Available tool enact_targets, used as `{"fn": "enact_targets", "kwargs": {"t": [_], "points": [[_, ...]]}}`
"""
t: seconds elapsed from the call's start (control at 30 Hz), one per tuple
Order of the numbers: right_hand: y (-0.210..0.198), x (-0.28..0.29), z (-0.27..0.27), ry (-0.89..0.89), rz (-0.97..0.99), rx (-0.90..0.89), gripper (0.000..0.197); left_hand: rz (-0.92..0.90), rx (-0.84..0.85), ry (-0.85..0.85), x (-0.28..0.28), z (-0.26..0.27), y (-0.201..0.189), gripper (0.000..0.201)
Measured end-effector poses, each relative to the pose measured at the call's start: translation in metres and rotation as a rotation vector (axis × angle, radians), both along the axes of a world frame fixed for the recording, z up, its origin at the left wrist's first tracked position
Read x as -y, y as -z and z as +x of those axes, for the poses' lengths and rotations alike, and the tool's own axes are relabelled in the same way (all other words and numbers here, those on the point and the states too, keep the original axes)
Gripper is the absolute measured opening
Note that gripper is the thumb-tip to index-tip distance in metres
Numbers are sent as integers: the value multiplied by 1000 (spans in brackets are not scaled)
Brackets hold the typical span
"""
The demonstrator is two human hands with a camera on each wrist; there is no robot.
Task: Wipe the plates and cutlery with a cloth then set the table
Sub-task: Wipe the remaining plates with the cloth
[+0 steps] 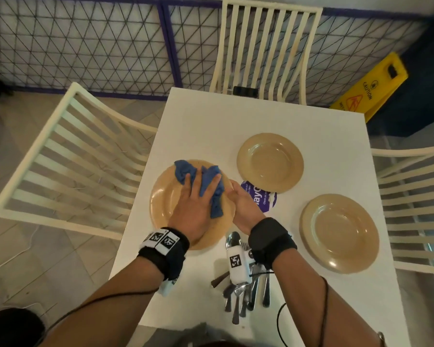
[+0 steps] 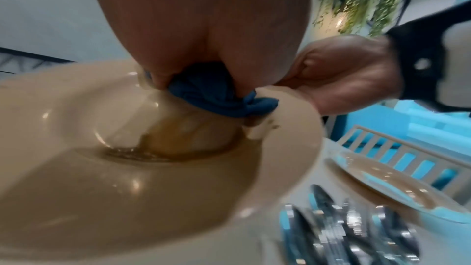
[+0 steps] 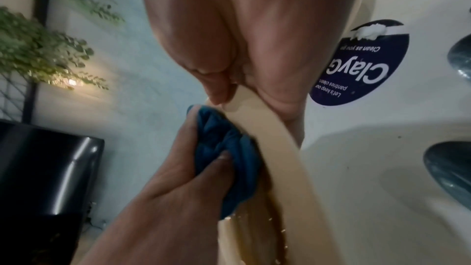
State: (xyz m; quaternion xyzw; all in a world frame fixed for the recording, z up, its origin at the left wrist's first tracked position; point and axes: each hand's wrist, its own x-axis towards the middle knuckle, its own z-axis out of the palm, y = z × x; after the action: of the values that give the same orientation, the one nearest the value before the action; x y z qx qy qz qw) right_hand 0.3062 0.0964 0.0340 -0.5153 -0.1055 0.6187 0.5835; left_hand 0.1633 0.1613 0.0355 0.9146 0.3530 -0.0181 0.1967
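A tan plate lies at the left of the white table. My left hand holds a crumpled blue cloth down on it; the cloth bunches between the fingers. My right hand pinches the plate's right rim, thumb on top. The left wrist view shows the cloth wadded in the plate's well. Two more tan plates rest at the right. A pile of cutlery lies near the front edge, under my right wrist.
A purple round sticker is on the table between the plates. Cream slatted chairs stand at the left, far side and right. A small black object sits at the far edge. A yellow caution sign stands beyond.
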Motion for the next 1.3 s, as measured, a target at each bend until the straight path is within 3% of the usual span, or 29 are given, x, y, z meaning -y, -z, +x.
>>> {"fn": "enact_targets", "kwargs": {"t": [0.1, 0.17, 0.23, 0.43, 0.57, 0.67, 0.73, 0.8, 0.9, 1.07, 1.2, 1.3], "points": [[-8, 11, 13, 75, -8, 31, 29, -65, 92, 47, 42, 14, -10, 67], [-15, 23, 26, 140, -32, 82, 27, 84, 149, 195, 68, 9, -9, 57], [-22, 38, 38, 175, -26, 138, 28, 183, 93, 252, 79, -10, 0, 55], [-41, 71, 41, 126, 34, 243, 29, 247, -37, 88, 48, -42, -1, 60], [-46, 77, 30, 130, 50, 200, 34, 215, 56, -29, 28, -4, -32, 81], [-53, 79, 20, 178, 95, 95, 36, 153, 162, -30, 48, 39, -59, 75], [-65, 81, 20, 206, 87, 84, 36, 91, 249, 18, 74, 57, -69, 72], [-70, 85, 33, 259, 42, 99, 34, 122, 289, 178, 102, 58, -66, 69], [-77, 102, 57, 304, 36, 117, 37, 215, 198, 286, 122, 30, -51, 55], [-88, 125, 58, 234, 99, 213, 31, 286, 43, 185, 75, -13, -35, 55], [-91, 118, 38, 188, 113, 204, 32, 321, 162, 69, 53, 29, -71, 73], [-98, 111, 34, 182, 148, 172, 31, 176, 258, 57, 87, 66, -93, 74]]}}
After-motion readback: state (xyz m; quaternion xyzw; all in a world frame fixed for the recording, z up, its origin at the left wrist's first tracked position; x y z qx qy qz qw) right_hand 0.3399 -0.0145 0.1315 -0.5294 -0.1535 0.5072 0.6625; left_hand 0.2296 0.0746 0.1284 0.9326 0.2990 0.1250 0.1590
